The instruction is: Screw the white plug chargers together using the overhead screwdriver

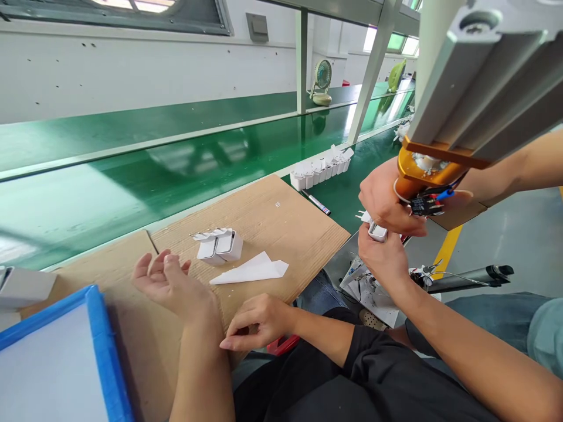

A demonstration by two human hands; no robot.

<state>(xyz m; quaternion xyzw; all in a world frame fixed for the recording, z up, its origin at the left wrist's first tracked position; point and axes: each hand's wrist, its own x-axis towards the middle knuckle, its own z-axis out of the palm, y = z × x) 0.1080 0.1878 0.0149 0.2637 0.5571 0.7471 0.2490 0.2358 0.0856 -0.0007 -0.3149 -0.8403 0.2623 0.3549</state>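
My left hand (173,284) is raised palm up over the cardboard, its fingers loosely curled and apart, holding nothing. My right hand (261,319) is bent beside my left forearm, its fingertips at or very near the skin. A gap shows between its thumb and fingers, with nothing in it. Just beyond my left hand, two small white plastic housings (227,249) stand side by side with flat white pieces and metal pins on top. A folded sheet of white paper (253,271) lies to their right on the cardboard sheet (281,217).
At right, a co-worker's hands (382,252) hold a white housing under a metal machine head (475,99). A row of white housings (323,170) and a marker pen (317,203) lie on the green bench. A blue-edged tray (103,351) sits at lower left.
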